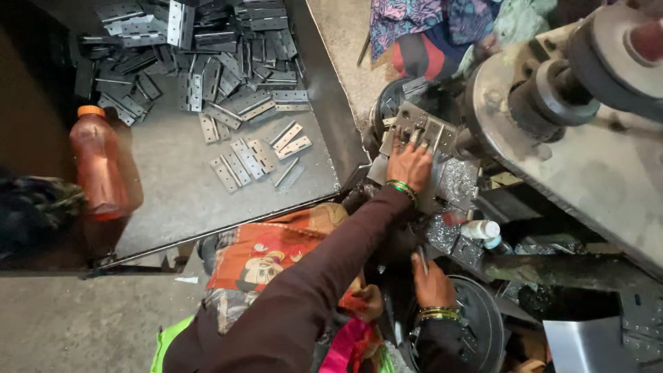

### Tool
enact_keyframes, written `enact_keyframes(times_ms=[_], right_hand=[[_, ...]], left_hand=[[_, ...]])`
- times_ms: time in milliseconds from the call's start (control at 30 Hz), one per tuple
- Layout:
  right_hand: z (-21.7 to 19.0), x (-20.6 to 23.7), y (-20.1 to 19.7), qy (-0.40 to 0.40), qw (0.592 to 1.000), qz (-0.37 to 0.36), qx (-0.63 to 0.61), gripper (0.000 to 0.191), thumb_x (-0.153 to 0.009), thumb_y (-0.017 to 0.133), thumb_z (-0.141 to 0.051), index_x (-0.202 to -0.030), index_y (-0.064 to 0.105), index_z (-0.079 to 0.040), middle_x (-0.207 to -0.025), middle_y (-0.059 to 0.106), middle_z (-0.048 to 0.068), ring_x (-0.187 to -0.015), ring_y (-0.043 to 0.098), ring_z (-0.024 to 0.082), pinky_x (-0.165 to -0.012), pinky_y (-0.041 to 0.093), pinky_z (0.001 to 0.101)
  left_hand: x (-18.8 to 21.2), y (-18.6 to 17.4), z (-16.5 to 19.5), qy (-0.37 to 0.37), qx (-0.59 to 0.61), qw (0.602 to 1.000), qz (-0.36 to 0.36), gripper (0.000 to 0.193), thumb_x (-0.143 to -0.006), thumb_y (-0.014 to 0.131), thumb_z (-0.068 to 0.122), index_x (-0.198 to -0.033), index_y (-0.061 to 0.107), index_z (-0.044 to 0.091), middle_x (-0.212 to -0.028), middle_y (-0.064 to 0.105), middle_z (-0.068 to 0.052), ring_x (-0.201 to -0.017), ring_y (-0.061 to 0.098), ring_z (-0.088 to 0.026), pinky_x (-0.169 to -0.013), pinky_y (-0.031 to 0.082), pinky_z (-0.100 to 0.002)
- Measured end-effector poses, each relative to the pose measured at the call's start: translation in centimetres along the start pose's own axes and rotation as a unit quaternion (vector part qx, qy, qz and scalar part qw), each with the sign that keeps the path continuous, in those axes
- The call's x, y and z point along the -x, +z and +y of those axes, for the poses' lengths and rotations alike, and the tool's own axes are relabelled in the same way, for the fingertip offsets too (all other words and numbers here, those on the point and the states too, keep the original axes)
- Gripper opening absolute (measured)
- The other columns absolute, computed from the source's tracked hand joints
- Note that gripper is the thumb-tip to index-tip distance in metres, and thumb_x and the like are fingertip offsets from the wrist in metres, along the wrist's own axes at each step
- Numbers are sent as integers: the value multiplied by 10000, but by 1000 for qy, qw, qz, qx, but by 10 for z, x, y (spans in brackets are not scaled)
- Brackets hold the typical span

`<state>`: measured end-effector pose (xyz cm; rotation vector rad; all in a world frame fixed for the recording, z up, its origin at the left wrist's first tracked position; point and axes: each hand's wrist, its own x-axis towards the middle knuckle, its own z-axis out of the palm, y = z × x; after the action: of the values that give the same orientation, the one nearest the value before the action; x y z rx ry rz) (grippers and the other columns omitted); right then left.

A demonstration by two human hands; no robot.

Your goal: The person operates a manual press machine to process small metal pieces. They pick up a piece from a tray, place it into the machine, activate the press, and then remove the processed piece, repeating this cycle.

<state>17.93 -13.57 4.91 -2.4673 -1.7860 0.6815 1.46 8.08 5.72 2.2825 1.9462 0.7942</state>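
While the left hand [409,166] lies flat, its fingers [413,139] spread narrowly and pressing on a small metal hinge plate [414,124] seated in the fixture of a grey press machine [587,159], the right hand [431,282] sits lower down, fingers closed around a thin dark rod [422,259] — what kind of tool cannot be told. Both wrists wear bangles. Metal shavings [456,183] glitter just beside the fixture, and a small white bottle [481,229] lies near them. To the left, a dark steel tray [173,200] holds a heap of loose hinges [228,69] — an orange bottle [97,166] stands at its edge.
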Motion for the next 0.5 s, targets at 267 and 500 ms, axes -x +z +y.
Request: enact_keyframes(times_ms=[267, 500], right_hand=[[10, 21, 82, -4, 996, 88, -33, 696, -1020, 421, -672, -1079, 710, -42, -994, 705, 324, -967, 680, 527, -822, 531, 580], [10, 4, 28, -26, 999, -5, -43, 714, -968, 382, -686, -1047, 728, -67, -1023, 720, 290, -1003, 653, 533, -840, 499, 600]], left_hand=[[12, -6, -4, 9, 45, 998, 40, 266, -881, 557, 213, -1076, 734, 176, -1272, 669, -18, -1428, 458, -290, -1230, 22, -689], [7, -13, -3, -8, 9, 1000, 19, 307, -891, 542, 184, -1136, 726, 163, -1347, 646, -14, -1448, 439, -247, -1241, -22, -690]])
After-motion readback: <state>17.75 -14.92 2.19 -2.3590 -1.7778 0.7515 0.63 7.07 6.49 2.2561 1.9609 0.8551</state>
